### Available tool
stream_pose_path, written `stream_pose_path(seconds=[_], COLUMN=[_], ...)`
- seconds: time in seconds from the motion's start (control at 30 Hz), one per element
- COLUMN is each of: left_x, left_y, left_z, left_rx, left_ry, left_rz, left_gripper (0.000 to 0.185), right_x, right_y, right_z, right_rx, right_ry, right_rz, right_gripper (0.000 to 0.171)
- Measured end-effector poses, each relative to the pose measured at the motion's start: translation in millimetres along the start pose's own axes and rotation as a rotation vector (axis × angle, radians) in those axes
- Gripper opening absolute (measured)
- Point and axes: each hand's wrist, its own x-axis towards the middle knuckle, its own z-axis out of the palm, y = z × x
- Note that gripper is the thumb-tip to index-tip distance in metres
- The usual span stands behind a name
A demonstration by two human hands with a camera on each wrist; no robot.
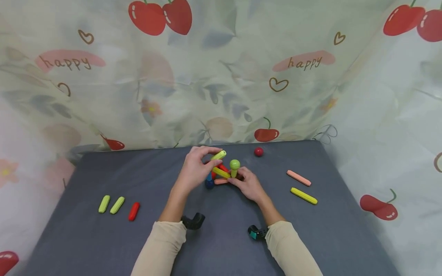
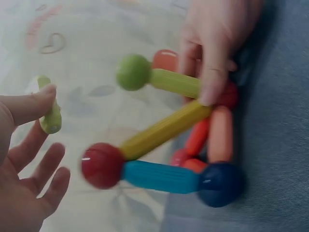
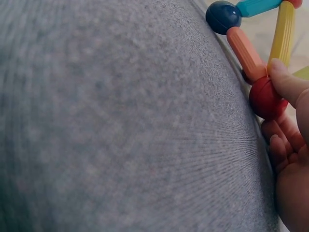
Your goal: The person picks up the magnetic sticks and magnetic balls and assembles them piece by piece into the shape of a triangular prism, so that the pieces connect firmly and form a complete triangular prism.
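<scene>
Between thumb and fingertips, my left hand [image 1: 192,168] pinches a short light green stick [image 2: 50,117]. My right hand [image 1: 249,186] grips a built frame of sticks and balls by a red corner ball [image 3: 265,99], its thumb on the end of a yellow stick [image 2: 164,129]. That yellow stick slants up to another red ball [image 2: 101,165]. From there a blue stick [image 2: 161,177] runs to a navy ball [image 2: 222,184], and a salmon stick [image 2: 220,133] leads back to the held corner. A green stick topped by a green ball [image 2: 133,72] rises from this corner. Red pieces behind are partly hidden.
At left on the grey table lie two light green sticks [image 1: 104,204] and a red stick [image 1: 134,211]. To the right are a salmon stick [image 1: 299,178] and a yellow stick [image 1: 304,196]. A loose red ball [image 1: 259,152] sits near the back edge, before a patterned curtain [image 1: 221,76].
</scene>
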Motion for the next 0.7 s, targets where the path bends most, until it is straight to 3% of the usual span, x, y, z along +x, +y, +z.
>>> stream_pose_path(seconds=[0.2, 0.33, 0.7], left_x=[7.4, 6.5, 2.7], left_y=[-12.9, -14.7, -14.7], left_z=[18.9, 21.9, 32.5], left_rx=[0.127, 0.192, 0.385], left_ry=[-0.038, -0.037, -0.035], left_rz=[0.007, -0.006, 0.053], left_gripper=[0.028, 0.028, 0.024], right_x=[1, 1, 0], right_y=[2, 1, 2], right_z=[0, 1, 1], right_rx=[-0.018, -0.020, -0.018], right_ry=[0.001, 0.005, 0.003], right_rz=[0.005, 0.003, 0.004], right_gripper=[0.024, 0.026, 0.031])
